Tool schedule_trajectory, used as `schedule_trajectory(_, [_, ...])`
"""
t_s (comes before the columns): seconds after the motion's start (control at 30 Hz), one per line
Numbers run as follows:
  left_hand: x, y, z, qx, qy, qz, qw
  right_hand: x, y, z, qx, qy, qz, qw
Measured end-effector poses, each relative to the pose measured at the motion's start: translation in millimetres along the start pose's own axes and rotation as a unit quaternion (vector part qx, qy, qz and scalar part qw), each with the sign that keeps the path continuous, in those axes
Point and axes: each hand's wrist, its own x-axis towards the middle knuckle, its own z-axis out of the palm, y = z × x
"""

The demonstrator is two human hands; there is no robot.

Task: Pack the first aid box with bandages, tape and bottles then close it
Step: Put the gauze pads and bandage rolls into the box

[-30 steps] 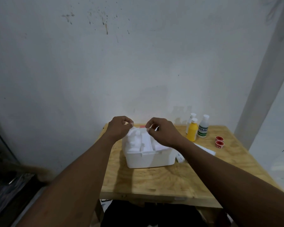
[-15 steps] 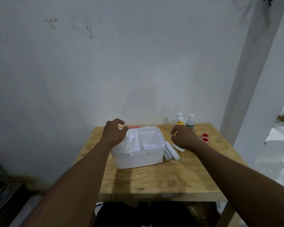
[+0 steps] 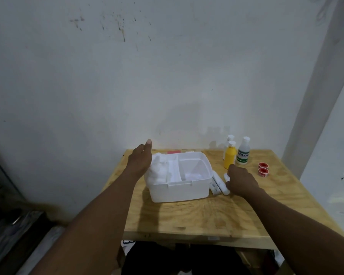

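Note:
An open white first aid box (image 3: 179,190) stands on the wooden table (image 3: 207,217). White cotton (image 3: 157,169) fills its left compartment; the right compartment looks bare. My left hand (image 3: 141,159) hovers open at the box's left rim, fingers apart, by the cotton. My right hand (image 3: 240,180) rests on the table right of the box, fingers curled onto a white bandage roll (image 3: 225,188). Another wrapped roll (image 3: 214,185) lies against the box wall. A yellow bottle (image 3: 230,157), a white one behind it (image 3: 229,140) and a clear green-labelled bottle (image 3: 243,153) stand behind. Two red tape rolls (image 3: 263,169) lie at the right.
The table stands against a stained white wall. The box's lid with a red patch (image 3: 174,152) lies behind the box. A white pillar (image 3: 314,108) rises at the right. Dark objects sit on the floor at the left and under the table.
Both hands left the top of the box. My right hand moved right and down onto the bandage rolls beside it; my left hand opened at the left rim. The view shifted.

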Motion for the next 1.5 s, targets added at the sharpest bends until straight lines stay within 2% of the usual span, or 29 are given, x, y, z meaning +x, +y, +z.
schedule_trajectory(0.13, [0,0,-4,-0.009,-0.007,-0.012,1.0,3,-1,-2,0.054,-0.009,0.03,0.998])
schedule_trajectory(0.2, [1,0,-5,-0.008,-0.011,-0.017,1.0,3,-4,-8,0.104,0.032,0.028,0.994])
schedule_trajectory(0.37, [2,-2,-4,-0.005,-0.009,-0.011,1.0,1,-49,-50,0.245,0.148,-0.059,0.956])
schedule_trajectory(0.43, [2,-1,-3,0.001,-0.007,-0.007,1.0,-2,-80,-64,0.268,0.151,-0.094,0.947])
schedule_trajectory(0.5, [2,-1,-3,0.001,-0.006,-0.008,1.0,-12,-109,-69,0.284,0.122,-0.135,0.941])
schedule_trajectory(0.6, [2,-3,-3,0.001,-0.01,-0.009,1.0,-26,-137,-55,0.249,0.062,-0.196,0.946])
schedule_trajectory(0.7, [3,-3,-2,0.013,-0.012,-0.001,1.0,-33,-146,-33,0.198,0.02,-0.217,0.956])
schedule_trajectory(0.93, [2,-5,-3,0.004,-0.003,0.004,1.0,-31,-141,-19,0.113,0.02,-0.213,0.97])
schedule_trajectory(1.07, [2,-6,-3,0.002,-0.004,0.005,1.0,-28,-140,-18,0.04,-0.034,-0.202,0.978])
schedule_trajectory(1.3, [0,-4,-4,0.004,-0.006,0.004,1.0,-29,-143,-22,-0.007,-0.111,-0.201,0.973])
schedule_trajectory(1.37, [-1,-2,-4,0.015,-0.008,0.006,1.0,-30,-141,-24,0.0,-0.11,-0.199,0.974])
schedule_trajectory(1.5, [-5,8,-4,0.054,0.001,0.039,0.998,-29,-128,-36,0.079,-0.038,-0.182,0.979])
